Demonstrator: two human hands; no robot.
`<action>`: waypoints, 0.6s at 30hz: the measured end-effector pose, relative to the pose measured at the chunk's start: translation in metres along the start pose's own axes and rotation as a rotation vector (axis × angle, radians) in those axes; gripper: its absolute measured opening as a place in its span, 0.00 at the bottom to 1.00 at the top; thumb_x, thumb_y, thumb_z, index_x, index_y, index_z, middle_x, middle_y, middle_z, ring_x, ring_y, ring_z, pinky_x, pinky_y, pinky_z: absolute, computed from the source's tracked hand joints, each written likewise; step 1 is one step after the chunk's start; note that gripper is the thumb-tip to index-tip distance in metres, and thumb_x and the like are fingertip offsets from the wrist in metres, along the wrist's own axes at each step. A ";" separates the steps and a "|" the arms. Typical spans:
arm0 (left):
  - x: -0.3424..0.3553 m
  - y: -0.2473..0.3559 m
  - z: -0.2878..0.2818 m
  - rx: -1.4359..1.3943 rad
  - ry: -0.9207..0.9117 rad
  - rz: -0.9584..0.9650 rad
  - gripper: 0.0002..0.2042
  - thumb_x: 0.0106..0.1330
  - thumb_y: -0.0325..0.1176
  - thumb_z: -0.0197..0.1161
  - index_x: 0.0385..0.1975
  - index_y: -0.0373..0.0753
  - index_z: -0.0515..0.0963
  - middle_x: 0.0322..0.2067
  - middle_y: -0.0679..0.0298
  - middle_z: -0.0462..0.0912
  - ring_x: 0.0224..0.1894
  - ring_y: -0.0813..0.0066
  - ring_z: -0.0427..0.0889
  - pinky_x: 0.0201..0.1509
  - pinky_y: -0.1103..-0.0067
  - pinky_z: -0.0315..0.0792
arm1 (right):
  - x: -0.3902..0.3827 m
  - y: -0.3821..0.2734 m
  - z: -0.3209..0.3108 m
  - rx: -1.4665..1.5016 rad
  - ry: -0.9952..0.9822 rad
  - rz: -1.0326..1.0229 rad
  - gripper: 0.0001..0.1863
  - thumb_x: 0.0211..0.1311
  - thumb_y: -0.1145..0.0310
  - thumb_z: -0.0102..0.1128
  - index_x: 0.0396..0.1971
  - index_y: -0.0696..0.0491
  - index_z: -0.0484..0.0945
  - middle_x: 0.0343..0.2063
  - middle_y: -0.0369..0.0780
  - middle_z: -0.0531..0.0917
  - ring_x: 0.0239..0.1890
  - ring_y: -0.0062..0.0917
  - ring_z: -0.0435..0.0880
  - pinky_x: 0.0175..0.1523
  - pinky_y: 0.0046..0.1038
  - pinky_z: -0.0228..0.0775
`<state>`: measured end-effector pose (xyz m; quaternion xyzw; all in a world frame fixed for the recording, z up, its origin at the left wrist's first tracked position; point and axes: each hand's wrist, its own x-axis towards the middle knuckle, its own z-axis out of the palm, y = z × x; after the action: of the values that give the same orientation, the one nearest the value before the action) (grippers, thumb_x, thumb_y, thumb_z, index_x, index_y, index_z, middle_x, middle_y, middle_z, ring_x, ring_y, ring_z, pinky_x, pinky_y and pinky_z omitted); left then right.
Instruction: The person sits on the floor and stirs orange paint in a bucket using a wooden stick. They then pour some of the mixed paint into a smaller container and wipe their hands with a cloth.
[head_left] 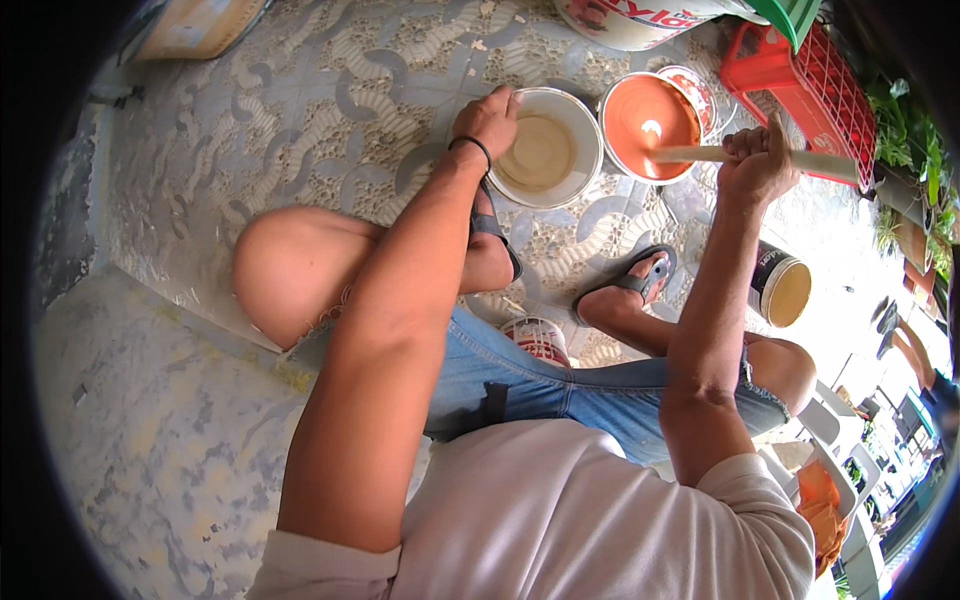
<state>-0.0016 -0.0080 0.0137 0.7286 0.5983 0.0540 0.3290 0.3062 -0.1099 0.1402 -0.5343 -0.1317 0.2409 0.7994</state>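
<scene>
The right hand is gripping a stick stirring orange paint, streaks remaining, while the left hand is clasping the beige bucket's rim.

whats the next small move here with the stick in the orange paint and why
Probably keep stirring: sweep the wooden stick around the orange paint bucket. The right hand grips the stick, whose tip sits in the paint, where a pale spot shows on the surface. The left hand rests on the rim of the beige paint bucket beside it.
</scene>
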 end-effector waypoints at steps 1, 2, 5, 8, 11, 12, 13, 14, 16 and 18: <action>-0.002 0.001 0.001 -0.020 0.047 0.004 0.16 0.77 0.49 0.50 0.49 0.46 0.78 0.45 0.50 0.87 0.49 0.45 0.84 0.53 0.54 0.77 | -0.002 0.006 0.000 0.090 0.069 -0.023 0.19 0.67 0.76 0.58 0.15 0.52 0.66 0.10 0.34 0.66 0.10 0.18 0.65 0.15 0.26 0.61; -0.005 0.002 0.003 -0.041 0.094 0.008 0.16 0.77 0.49 0.50 0.50 0.47 0.78 0.45 0.51 0.87 0.49 0.45 0.84 0.53 0.54 0.77 | -0.002 0.011 0.001 0.180 0.137 -0.046 0.18 0.67 0.77 0.57 0.15 0.53 0.66 0.10 0.34 0.66 0.09 0.19 0.65 0.14 0.27 0.62; -0.005 0.006 0.007 -0.085 0.178 0.052 0.16 0.77 0.49 0.51 0.52 0.49 0.79 0.45 0.51 0.87 0.49 0.45 0.84 0.53 0.55 0.77 | 0.014 0.019 0.011 0.135 -0.035 -0.211 0.18 0.66 0.79 0.54 0.14 0.52 0.65 0.10 0.35 0.67 0.09 0.20 0.66 0.14 0.28 0.63; -0.004 -0.007 0.009 -0.049 0.196 0.037 0.17 0.77 0.50 0.50 0.54 0.51 0.80 0.48 0.53 0.86 0.51 0.46 0.84 0.55 0.57 0.77 | 0.018 0.015 0.031 -0.035 -0.308 -0.262 0.17 0.65 0.80 0.57 0.15 0.54 0.69 0.11 0.36 0.70 0.12 0.18 0.68 0.16 0.25 0.61; -0.005 -0.003 0.014 -0.055 0.208 0.025 0.18 0.76 0.50 0.52 0.54 0.51 0.81 0.48 0.53 0.86 0.50 0.46 0.84 0.54 0.58 0.77 | 0.025 0.004 0.022 -0.118 -0.322 -0.176 0.14 0.64 0.80 0.60 0.17 0.55 0.73 0.12 0.33 0.70 0.14 0.15 0.66 0.19 0.24 0.58; -0.003 0.001 0.015 -0.061 0.226 0.044 0.17 0.76 0.50 0.52 0.54 0.50 0.81 0.48 0.52 0.86 0.50 0.46 0.84 0.54 0.57 0.77 | 0.031 0.000 0.010 -0.141 -0.303 -0.180 0.14 0.64 0.81 0.60 0.18 0.55 0.73 0.12 0.33 0.69 0.13 0.15 0.66 0.19 0.24 0.57; -0.005 -0.003 0.016 -0.056 0.244 0.049 0.17 0.76 0.50 0.52 0.54 0.50 0.81 0.47 0.52 0.86 0.50 0.46 0.84 0.54 0.57 0.77 | 0.026 -0.003 0.007 -0.157 -0.287 -0.170 0.13 0.64 0.81 0.59 0.19 0.55 0.73 0.12 0.32 0.69 0.13 0.16 0.65 0.19 0.23 0.57; -0.006 -0.008 0.016 -0.052 0.250 0.045 0.17 0.76 0.50 0.53 0.53 0.50 0.81 0.47 0.52 0.86 0.49 0.45 0.84 0.53 0.57 0.77 | 0.021 -0.003 0.006 -0.162 -0.172 -0.075 0.13 0.63 0.80 0.61 0.19 0.55 0.71 0.11 0.33 0.67 0.12 0.17 0.65 0.18 0.24 0.56; -0.004 -0.010 0.016 -0.055 0.259 0.052 0.16 0.75 0.49 0.53 0.53 0.49 0.81 0.46 0.51 0.86 0.49 0.45 0.84 0.53 0.56 0.77 | 0.009 0.002 0.008 -0.074 -0.042 -0.027 0.14 0.61 0.79 0.62 0.18 0.54 0.69 0.11 0.33 0.67 0.11 0.18 0.64 0.16 0.25 0.57; -0.004 -0.004 0.018 -0.056 0.243 0.045 0.16 0.75 0.49 0.54 0.52 0.49 0.82 0.46 0.52 0.87 0.49 0.45 0.84 0.53 0.57 0.78 | 0.005 0.006 0.011 0.039 0.078 -0.012 0.14 0.59 0.79 0.61 0.17 0.55 0.66 0.11 0.35 0.66 0.09 0.19 0.63 0.14 0.27 0.59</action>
<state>0.0018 -0.0190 -0.0010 0.7204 0.6157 0.1659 0.2728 0.3037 -0.0965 0.1392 -0.5271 -0.0988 0.2178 0.8155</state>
